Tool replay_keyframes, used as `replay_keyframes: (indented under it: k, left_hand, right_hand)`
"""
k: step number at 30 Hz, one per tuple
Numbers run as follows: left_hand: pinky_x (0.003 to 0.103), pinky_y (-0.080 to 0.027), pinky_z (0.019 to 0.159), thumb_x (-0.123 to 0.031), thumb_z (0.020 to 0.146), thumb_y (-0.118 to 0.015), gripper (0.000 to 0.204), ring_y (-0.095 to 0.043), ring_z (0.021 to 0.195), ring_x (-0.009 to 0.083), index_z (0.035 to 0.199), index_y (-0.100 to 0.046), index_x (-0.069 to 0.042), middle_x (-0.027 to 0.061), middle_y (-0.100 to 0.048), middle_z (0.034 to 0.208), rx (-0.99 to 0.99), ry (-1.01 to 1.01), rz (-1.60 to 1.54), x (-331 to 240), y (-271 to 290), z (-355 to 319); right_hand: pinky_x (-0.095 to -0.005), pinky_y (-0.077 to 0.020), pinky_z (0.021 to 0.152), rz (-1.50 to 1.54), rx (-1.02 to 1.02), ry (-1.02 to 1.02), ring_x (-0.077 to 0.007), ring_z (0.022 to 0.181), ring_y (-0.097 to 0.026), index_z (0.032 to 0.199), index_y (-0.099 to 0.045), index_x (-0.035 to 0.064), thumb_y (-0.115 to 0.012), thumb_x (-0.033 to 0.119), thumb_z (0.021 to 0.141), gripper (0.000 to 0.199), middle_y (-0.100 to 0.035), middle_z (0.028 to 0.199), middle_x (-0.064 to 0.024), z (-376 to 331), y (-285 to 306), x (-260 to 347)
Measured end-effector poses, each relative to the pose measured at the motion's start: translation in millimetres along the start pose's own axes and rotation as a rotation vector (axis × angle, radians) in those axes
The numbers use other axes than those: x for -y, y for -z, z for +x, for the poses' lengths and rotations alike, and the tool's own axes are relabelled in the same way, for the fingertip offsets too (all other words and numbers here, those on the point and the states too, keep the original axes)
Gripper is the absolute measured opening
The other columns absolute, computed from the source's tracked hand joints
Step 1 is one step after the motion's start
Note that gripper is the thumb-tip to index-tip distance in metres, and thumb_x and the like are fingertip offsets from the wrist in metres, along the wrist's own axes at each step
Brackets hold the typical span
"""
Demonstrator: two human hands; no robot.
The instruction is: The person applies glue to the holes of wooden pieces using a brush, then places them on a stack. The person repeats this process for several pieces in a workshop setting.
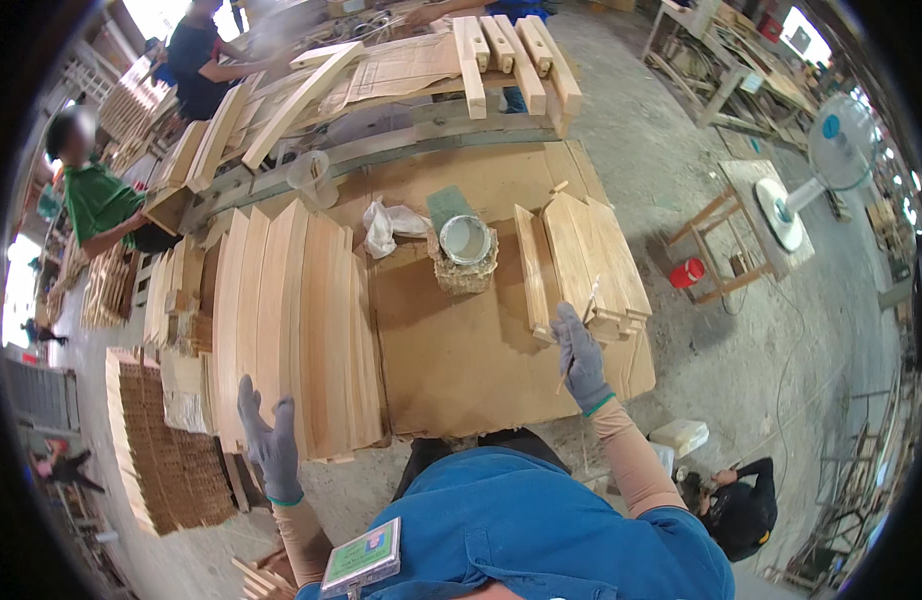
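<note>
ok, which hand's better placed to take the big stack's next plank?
Likely the left hand, open by the big stack; the right hand is across the cardboard, apparently holding a thin stick.

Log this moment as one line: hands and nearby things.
left hand: open, near left boards | right hand: holding thin stick, near right boards | open can: between them

Pale tan and brown, with blue and green accents

The gloved left hand (271,442) and right hand (579,362) are grey with green cuff hems (599,405). Wooden boards (281,320) range from cream to pinkish tan (faint grain streaks them); the cardboard (446,370) is plain brown. The pot's contents (465,240) look grey, the rag (382,232) white, the shirt (551,520) blue.
</note>
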State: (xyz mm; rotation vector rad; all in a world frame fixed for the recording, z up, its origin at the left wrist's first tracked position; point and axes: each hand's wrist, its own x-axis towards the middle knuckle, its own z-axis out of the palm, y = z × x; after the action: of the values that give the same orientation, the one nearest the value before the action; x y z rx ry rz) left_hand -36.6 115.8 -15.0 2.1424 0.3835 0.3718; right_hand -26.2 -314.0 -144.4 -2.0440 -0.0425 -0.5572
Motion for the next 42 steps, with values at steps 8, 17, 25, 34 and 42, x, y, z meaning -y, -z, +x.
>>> replay_keyframes:
  k: [8, 17, 25, 34, 42]
  left_hand:
    - [0.043, -0.024, 0.111, -0.025, 0.074, -0.073, 0.084, -0.021, 0.138, 0.039, 0.143, -0.031, -0.002, 0.0277, -0.022, 0.148, -0.259, 0.079, 0.67, 37.1, 4.4, -43.0]
    - [0.028, -0.039, 0.096, -0.016, 0.074, -0.069, 0.069, -0.053, 0.109, 0.023, 0.132, -0.036, 0.001, 0.0139, -0.053, 0.119, -0.295, 0.284, -0.386, 76.2, -6.8, -54.0]
    - [0.038, -0.051, 0.078, -0.013, 0.079, -0.064, 0.065, -0.06, 0.094, 0.0234, 0.133, -0.03, 0.0, 0.0112, -0.056, 0.102, -0.476, 0.407, -1.018, 61.8, 0.9, -68.0]
    - [0.03, -0.051, 0.075, -0.012, 0.079, -0.07, 0.058, -0.061, 0.09, 0.0198, 0.126, -0.04, 0.002, 0.0121, -0.058, 0.11, -0.526, 0.536, -0.889, 73.5, 7.7, -62.6]
    - [0.029, -0.05, 0.078, -0.017, 0.072, -0.079, 0.063, -0.059, 0.088, 0.0157, 0.121, -0.044, 0.002, 0.0123, -0.06, 0.105, -0.453, 0.173, -0.124, 98.5, -6.7, -82.7]
  right_hand:
    - [-0.0324, -0.0513, 0.08, -0.195, 0.063, 0.063, -0.026, 0.091, -0.066, 0.123, -0.055, -0.0022, -0.059, 0.007, 0.091, 0.034, -0.065, 0.107, -0.02, 5.5, 29.6, -31.4]
    - [-0.0283, -0.0458, 0.091, 0.019, 0.179, 0.001, -0.0171, 0.105, -0.058, 0.125, -0.053, -0.0052, -0.055, 0.004, 0.093, 0.033, -0.06, 0.12, -0.0141, 12.7, 9.0, -44.6]
    - [-0.031, -0.0489, 0.089, 0.058, 0.237, -0.007, -0.0213, 0.102, -0.061, 0.123, -0.053, -0.0062, -0.055, 0.005, 0.093, 0.032, -0.06, 0.12, -0.019, 22.0, 1.6, -36.7]
    - [-0.0278, -0.0469, 0.088, 0.505, 0.434, -0.111, -0.0153, 0.102, -0.057, 0.123, -0.053, -0.0059, -0.053, 0.002, 0.093, 0.031, -0.058, 0.12, -0.0122, 21.5, -50.4, 14.6]
    - [-0.0285, -0.0511, 0.071, 0.337, 0.443, 0.319, -0.0153, 0.08, -0.064, 0.123, -0.056, 0.0013, -0.063, 0.001, 0.087, 0.037, -0.067, 0.092, -0.0116, 7.0, -140.8, 113.5]
